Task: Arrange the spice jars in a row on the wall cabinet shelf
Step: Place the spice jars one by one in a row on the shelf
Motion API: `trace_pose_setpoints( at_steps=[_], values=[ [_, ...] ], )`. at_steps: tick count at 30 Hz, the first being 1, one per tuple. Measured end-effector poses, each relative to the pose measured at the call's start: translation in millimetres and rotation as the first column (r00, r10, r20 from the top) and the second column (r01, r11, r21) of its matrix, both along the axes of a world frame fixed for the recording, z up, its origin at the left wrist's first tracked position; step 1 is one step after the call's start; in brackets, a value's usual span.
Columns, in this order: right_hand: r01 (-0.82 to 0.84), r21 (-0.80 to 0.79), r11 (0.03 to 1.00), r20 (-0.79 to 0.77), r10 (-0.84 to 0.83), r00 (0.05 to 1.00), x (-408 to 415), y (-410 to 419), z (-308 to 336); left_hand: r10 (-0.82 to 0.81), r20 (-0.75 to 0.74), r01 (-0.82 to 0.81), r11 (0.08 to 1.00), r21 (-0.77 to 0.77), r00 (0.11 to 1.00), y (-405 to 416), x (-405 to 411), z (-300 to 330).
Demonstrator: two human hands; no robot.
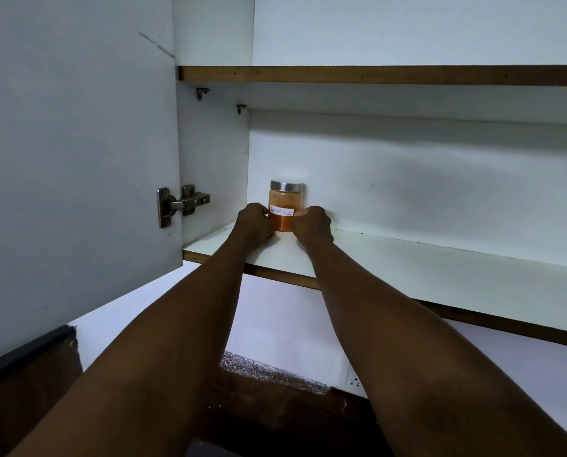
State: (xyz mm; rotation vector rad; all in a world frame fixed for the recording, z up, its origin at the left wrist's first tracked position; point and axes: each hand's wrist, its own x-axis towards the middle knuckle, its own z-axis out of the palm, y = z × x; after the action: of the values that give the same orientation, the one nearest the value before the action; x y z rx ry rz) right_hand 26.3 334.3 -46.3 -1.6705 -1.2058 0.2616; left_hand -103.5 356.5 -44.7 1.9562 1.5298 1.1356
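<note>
A single spice jar (286, 206) stands upright on the lower shelf (407, 262) of the wall cabinet, far back and near the left corner, close to or touching the rear wall — which of the two cannot be told. It is clear glass with a silver metal lid (287, 185), holds orange-red powder, and carries a white handwritten label (282, 212) across its front.

Both arms reach up from below. The left hand (254, 222) grips the jar's left side, fingers curled against the glass at label height; the right hand (313, 225) does the same on the right side, so the jar sits between two closed grips. Both hands rest low, at or just over the shelf surface.

The cabinet door (77, 143) hangs open on the left, its metal hinge (181, 204) showing at the lower edge. An upper shelf (374, 75) with a brown front edge runs above. Below the cabinet, a white wall socket (354, 380) and a dark speckled bench (269, 371) show between the forearms.
</note>
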Motion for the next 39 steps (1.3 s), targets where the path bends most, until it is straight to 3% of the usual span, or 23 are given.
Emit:
trace_pose_setpoints(
  at_steps=[18, 29, 39],
  values=[
    [-0.048, -0.064, 0.997, 0.099, 0.055, 0.994, -1.8, -8.4, 4.0, -0.056, -0.089, 0.058, 0.998, 0.019, 0.994, -1.1, -0.7, -1.1],
    [-0.021, -0.019, 1.000, -0.023, 0.020, 1.000, -3.6, -10.3, 2.5, -0.029, -0.105, 0.030, 1.000, 0.006, 0.994, -5.3, -2.1, 0.9],
    [0.070, -0.029, 0.997, -0.113, -0.072, 0.991, -7.7, -14.2, 4.9, 0.008, 0.009, -0.009, 1.000, 0.017, 1.000, -10.7, -1.7, 4.7]
  ],
)
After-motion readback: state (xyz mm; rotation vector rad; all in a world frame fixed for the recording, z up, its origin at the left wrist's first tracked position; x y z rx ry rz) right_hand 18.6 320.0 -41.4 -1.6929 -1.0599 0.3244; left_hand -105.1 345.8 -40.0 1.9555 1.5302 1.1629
